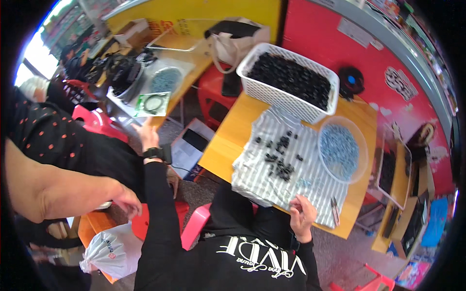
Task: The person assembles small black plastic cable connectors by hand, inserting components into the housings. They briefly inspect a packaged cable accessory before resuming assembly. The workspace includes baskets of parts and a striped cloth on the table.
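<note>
Where the packet [154, 104] shows at upper left, the left hand [148, 137] meets its lower edge, grip indeterminable; lower right of centre, the right hand [303, 219] curls beside bare cloth [259, 186], hold unclear, fingertips indistinct.

Strong colour, bright upper left

A red wall [310, 43] spans the upper right, meeting a yellow panel [242, 9] at top centre. White light [42, 58] glares at far upper left. Grey floor [349, 257] shows lower right, below a wooden table [225, 150].
</note>
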Motion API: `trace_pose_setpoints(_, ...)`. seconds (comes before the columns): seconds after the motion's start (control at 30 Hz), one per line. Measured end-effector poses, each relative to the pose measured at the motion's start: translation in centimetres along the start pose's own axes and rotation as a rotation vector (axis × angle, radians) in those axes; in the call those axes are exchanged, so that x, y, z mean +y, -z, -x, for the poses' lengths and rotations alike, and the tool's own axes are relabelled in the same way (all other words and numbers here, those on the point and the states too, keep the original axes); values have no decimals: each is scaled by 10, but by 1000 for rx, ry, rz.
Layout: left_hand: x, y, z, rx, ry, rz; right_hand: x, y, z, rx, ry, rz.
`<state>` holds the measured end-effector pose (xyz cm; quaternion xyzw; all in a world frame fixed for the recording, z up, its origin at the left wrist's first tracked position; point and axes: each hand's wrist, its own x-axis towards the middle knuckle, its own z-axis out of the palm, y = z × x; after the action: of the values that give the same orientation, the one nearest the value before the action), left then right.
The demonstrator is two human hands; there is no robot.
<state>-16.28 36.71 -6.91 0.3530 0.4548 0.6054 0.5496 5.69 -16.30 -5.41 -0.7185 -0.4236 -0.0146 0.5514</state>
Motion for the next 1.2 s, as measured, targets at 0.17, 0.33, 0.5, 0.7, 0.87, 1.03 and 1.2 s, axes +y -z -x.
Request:
trace_pose_setpoints(0.17,49,9,42,-158,178,58,-4,-3,-9,-28,38,-28)
trace_pose_setpoints(0.33,71,-46,201,-771,45,-271,-11,-2,-9,11,-69,-38)
trace_pose_setpoints(0.5,21,-72,307,-1158,-433,-616,-17,1,-13,88,-56,34)
trace_pose_setpoints(0.7,-2,-88,344,-1216,-745,-819,-20,19,-12,156,-112,95)
trace_pose_setpoints(0.87,-4,-104,299,-1080,-717,-780,-19,24,-7,143,-124,112)
trace_pose_setpoints(1.03,-7,-137,264,-1018,-688,-1002,-16,9,-12,131,-115,66)
trace_pose_setpoints(1.2,-12,-137,262,-1087,-714,-1173,-24,3,-19,11,-138,63)
